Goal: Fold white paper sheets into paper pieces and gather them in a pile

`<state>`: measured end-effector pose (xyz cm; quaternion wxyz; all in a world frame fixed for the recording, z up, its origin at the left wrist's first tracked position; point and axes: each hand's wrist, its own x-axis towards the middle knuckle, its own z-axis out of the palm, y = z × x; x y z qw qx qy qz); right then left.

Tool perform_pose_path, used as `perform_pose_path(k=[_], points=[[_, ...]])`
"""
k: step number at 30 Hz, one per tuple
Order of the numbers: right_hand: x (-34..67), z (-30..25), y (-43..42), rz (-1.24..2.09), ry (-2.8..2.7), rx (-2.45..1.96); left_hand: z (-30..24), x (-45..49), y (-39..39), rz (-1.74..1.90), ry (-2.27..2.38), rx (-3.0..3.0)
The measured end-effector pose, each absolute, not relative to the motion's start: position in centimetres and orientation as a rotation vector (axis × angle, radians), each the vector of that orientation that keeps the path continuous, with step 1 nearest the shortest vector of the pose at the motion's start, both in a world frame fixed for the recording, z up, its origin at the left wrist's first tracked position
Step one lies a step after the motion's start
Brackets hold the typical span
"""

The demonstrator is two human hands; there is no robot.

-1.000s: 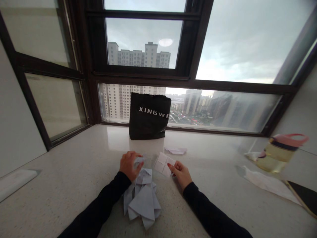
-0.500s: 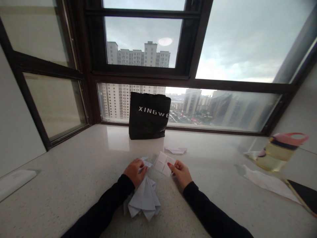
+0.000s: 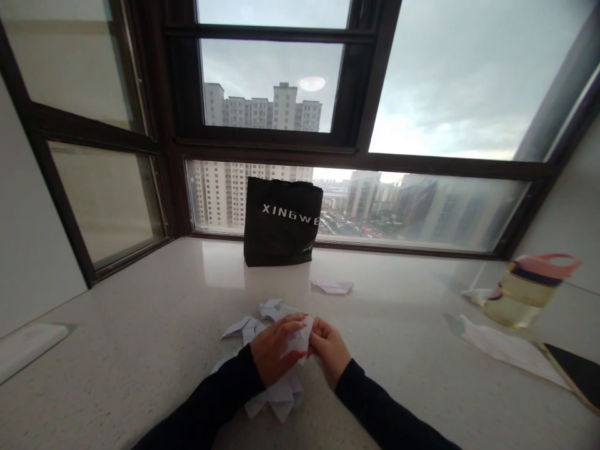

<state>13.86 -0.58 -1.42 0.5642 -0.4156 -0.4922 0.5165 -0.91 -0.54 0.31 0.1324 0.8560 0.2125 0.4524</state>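
Observation:
A small piece of folded white paper [image 3: 299,340] is held up between my two hands. My right hand [image 3: 328,347] pinches its right edge between thumb and fingers. From the left, my left hand [image 3: 279,350] has its fingers along the top and its thumb below, closed around the same piece. Under and behind my left hand lie more folded white papers [image 3: 244,328], and a pleated paper shape [image 3: 279,400] fans out below, partly covered. Just beyond my fingers is a small folded paper [image 3: 269,309] on the white speckled counter [image 3: 164,331].
A black bag [image 3: 282,222] stands upright by the window. In front of it lies a flat folded paper [image 3: 332,287]. On the right are a bottle with a pink lid [image 3: 527,294], a crumpled white tissue [image 3: 510,350] and a dark phone [image 3: 574,372]. A white object [image 3: 32,344] lies far left.
My right hand has brought the folded paper left and nearer. My left hand has let go of the other folded paper, left behind on the counter, and now closes on this one.

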Motion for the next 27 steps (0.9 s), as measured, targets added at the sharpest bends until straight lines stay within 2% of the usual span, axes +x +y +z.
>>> perform_pose_path(k=[3, 8, 16, 27], points=[[14.1, -1.5, -0.5, 1.238, -1.148, -0.962, -0.1, -0.7, -0.4, 1.412, 0.59, 2.418], [14.1, -1.3, -0.6, 1.273, -1.157, -0.942, 0.1, -1.0, 0.8, 1.63, 0.878, 2.117], [14.0, -0.9, -0.7, 1.294, -1.206, -0.922, -0.4, -0.8, 1.3, 1.223, 0.825, 1.574], [14.3, -1.2, -0.4, 1.276, -1.261, -0.931, -0.3, -0.8, 1.6, 1.107, 0.897, 1.465]])
